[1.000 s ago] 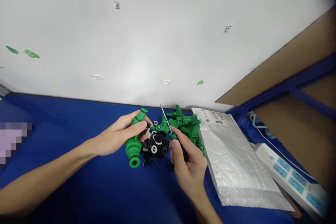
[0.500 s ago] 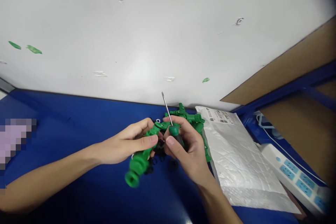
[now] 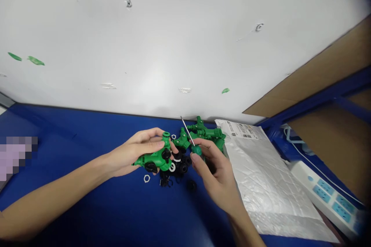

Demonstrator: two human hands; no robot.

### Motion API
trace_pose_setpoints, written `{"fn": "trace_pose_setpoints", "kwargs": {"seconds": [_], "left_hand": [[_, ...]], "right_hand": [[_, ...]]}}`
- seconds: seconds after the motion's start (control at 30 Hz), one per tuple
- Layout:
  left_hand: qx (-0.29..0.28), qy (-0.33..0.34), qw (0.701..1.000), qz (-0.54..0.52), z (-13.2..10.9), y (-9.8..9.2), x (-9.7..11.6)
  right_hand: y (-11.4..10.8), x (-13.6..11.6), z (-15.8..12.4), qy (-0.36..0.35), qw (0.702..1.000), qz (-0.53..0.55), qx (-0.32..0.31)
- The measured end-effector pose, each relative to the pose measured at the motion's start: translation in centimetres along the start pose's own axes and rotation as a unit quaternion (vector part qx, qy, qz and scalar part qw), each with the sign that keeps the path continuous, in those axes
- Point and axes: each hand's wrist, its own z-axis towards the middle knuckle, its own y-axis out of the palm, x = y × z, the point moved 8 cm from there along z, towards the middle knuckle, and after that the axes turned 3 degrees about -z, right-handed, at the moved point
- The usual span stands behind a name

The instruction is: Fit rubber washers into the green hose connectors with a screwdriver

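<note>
A green plastic fitting (image 3: 156,158) with black knobs is gripped in my left hand (image 3: 136,150), its thumb on the neck below the upper opening. To the right, my right hand (image 3: 216,170) is closed on the green handle of a screwdriver (image 3: 196,149), whose metal shaft points up and left, apart from the fitting. Between and below the hands lie several small black parts (image 3: 183,168) and white rings (image 3: 147,178) on the blue table. More green fittings (image 3: 204,132) are piled just beyond my right hand.
A silver padded mailer (image 3: 266,185) with a label lies on the right. Beside it are a white power strip (image 3: 327,197) and cable. A white board (image 3: 156,46) rises behind the blue table (image 3: 87,208). Something pink, pixelated, sits at the far left.
My left hand has turned the fitting, so its black knobs now show and its neck points up. My right hand with the screwdriver has moved slightly right and down, away from the fitting.
</note>
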Motion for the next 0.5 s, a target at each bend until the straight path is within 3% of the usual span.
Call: {"fn": "trace_pose_setpoints", "kwargs": {"seconds": [0.13,0.27,0.4,0.5], "left_hand": [[0.034,0.074,0.994,0.069,0.2,-0.2,0.9],[0.038,0.086,0.988,0.122,0.3,-0.3,1.3],[0.091,0.056,0.986,0.125,0.3,-1.3,1.0],[0.095,0.054,0.987,0.116,0.3,-1.6,0.6]], "right_hand": [[0.0,-1.1,-0.5,-0.069,0.996,-0.064,0.0],[-0.3,-1.9,-0.9,-0.139,0.985,-0.104,-0.004],[-0.7,-1.8,-1.2,-0.145,0.982,-0.121,0.015],[-0.3,-1.5,-1.1,-0.13,0.985,-0.115,0.013]]}}
